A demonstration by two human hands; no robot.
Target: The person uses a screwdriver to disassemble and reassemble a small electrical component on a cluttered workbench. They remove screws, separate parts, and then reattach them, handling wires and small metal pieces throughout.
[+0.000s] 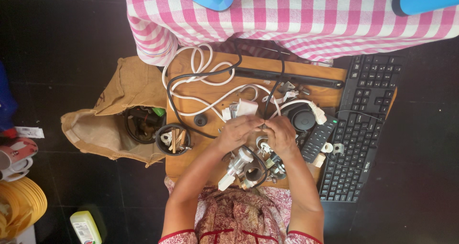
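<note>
A low brown wooden board (pixel 191 162) carries a black computer keyboard (pixel 366 124) at its right edge, a coiled white cable (pixel 201 69) and a thin black wire (pixel 267 98) that runs down the middle to the person's hands. The left hand (pixel 237 131) and right hand (pixel 281 134) meet fingertip to fingertip, both pinched on that wire's lower end. The end itself is covered by the fingers and too small to make out.

hands: left hand (pixel 237 130) and right hand (pixel 281 134) meet; item between fingertips too small to tell
bag (pixel 112 124): contents dark, unclear
bottle (pixel 86 227): cut by bottom edge
</note>
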